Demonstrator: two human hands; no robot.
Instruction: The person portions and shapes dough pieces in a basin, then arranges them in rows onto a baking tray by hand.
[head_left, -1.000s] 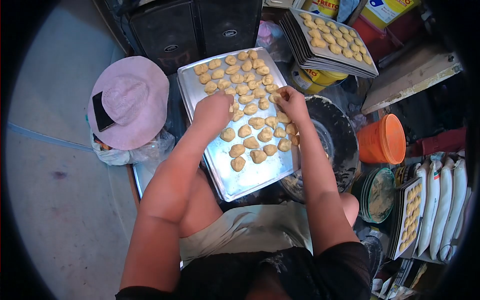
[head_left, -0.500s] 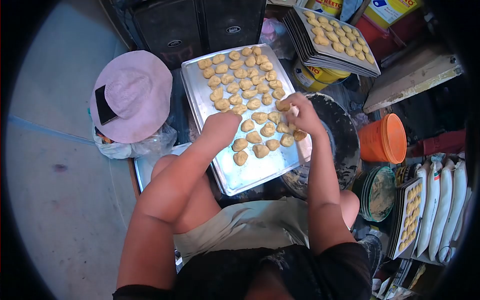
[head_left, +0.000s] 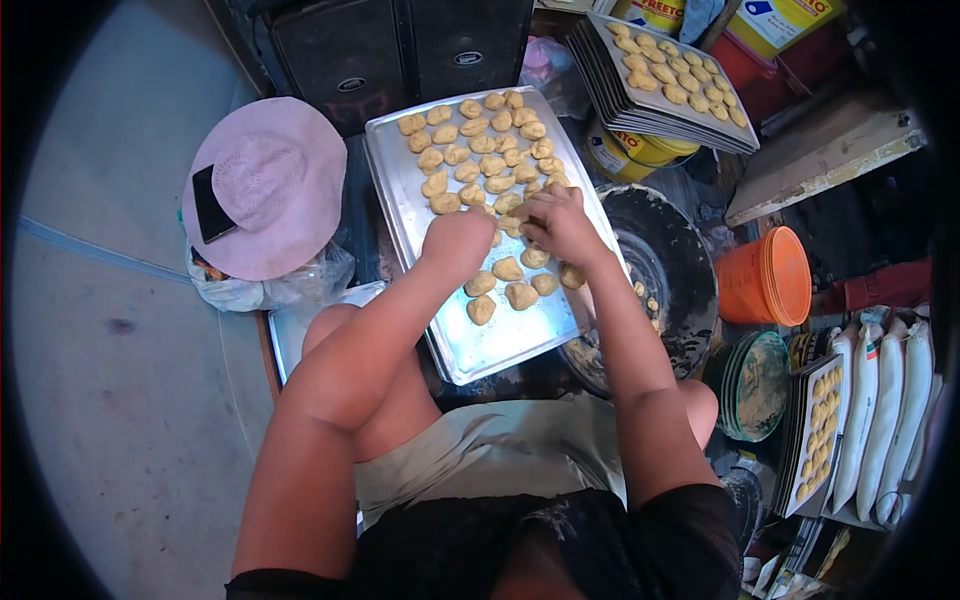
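Observation:
Rows of yellowish dough pieces (head_left: 521,296) lie on a metal baking tray (head_left: 470,355) in front of me. Over the middle of the tray, my left hand (head_left: 460,243) is closed, its knuckles up, and it covers some of the pieces. Its fingertips are hidden, so what it holds cannot be made out. My right hand (head_left: 562,228) reaches in from the right with bent fingers, closed on a dough piece between the two hands. Beside the tray's right edge, a black basin (head_left: 690,250) has small dough bits in it.
A pink hat (head_left: 265,205) with a phone (head_left: 212,205) on it lies at left. Black speakers (head_left: 345,60) stand behind the tray. Stacked trays (head_left: 665,75) of dough sit on a bucket at upper right. An orange bucket (head_left: 765,278) and green-rimmed tubs (head_left: 755,385) stand at right.
My right hand has moved left from the tray's right edge to its middle, close to my left hand. My left hand has shifted slightly right. Dough bits in the basin are now uncovered.

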